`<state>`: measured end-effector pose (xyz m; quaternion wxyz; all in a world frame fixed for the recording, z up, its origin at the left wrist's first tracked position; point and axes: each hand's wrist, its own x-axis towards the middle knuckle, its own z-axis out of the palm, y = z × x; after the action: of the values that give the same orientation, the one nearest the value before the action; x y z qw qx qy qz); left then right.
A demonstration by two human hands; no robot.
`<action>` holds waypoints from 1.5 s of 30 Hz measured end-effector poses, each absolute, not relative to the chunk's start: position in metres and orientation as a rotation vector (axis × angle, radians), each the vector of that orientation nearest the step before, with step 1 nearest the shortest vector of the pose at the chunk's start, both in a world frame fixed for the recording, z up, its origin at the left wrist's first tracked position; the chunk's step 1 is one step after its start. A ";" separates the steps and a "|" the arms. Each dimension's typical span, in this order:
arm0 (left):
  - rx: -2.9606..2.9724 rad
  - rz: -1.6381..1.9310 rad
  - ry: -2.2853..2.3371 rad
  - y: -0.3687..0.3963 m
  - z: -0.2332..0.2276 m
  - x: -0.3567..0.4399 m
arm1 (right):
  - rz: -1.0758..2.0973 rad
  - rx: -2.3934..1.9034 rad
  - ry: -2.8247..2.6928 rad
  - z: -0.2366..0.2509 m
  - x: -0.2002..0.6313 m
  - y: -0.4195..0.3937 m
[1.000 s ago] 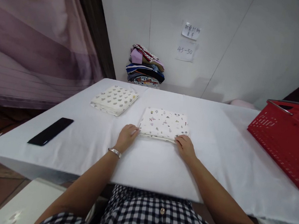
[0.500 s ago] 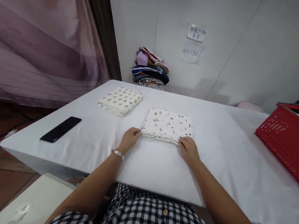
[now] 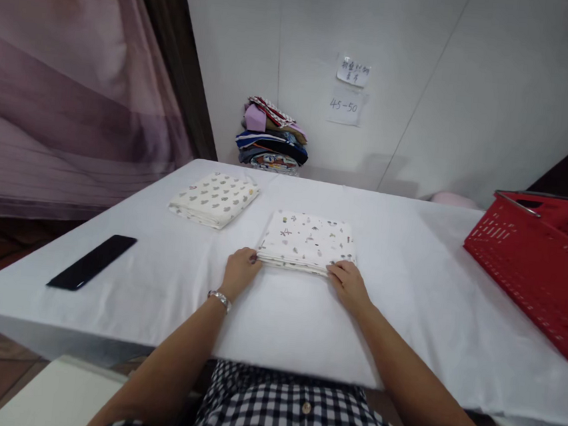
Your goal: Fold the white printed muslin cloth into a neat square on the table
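Observation:
A white cloth with small scattered prints lies folded into a flat rectangle on the table in front of me. My left hand pinches its near left corner, fingers closed at the edge. At the near right corner my right hand grips the layered edge, thumb and fingers together. Several fold layers show along the near side between both hands. Farther back on the left rests a second folded white cloth with grey prints, apart from my hands.
The table has a white cover. A black flat slab lies at its left, and a red plastic basket stands at the right. Behind the far edge rises a pile of folded fabrics. Paper signs hang on the wall.
The view has shifted slightly, so things on the table appear farther left. Both hands stay at the near corners of the cloth, which keeps its folded shape.

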<state>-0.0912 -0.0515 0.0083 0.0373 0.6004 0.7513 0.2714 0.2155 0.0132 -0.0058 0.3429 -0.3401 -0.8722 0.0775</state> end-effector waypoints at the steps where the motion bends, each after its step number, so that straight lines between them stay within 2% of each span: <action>1: 1.823 0.849 2.319 -0.051 0.009 -0.092 | 0.200 -0.888 -2.266 -0.007 0.216 0.013; 7: 1.804 0.745 2.348 -0.052 0.011 -0.093 | 0.200 -0.875 -2.259 -0.010 0.215 0.013; 14: 1.772 0.993 2.269 -0.055 0.001 -0.091 | 0.226 -0.877 -2.249 -0.009 0.213 0.013; 24: 2.046 0.925 2.140 -0.054 0.000 -0.093 | 0.267 -0.876 -2.186 -0.007 0.213 0.010; 35: 1.943 0.892 2.204 -0.056 0.002 -0.093 | 0.423 -1.039 -2.091 0.006 0.209 0.002; 41: 2.263 1.060 2.134 -0.053 0.006 -0.088 | 0.434 -1.067 -2.075 0.007 0.201 0.013; 45: 2.530 0.872 2.008 -0.043 0.009 -0.071 | 0.363 -1.108 -2.158 0.017 0.184 0.038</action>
<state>-0.0707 -0.0429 0.0090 -0.1019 0.7523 0.5970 0.2594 0.1842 0.0385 0.0168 0.3377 -0.4251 -0.8282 0.1392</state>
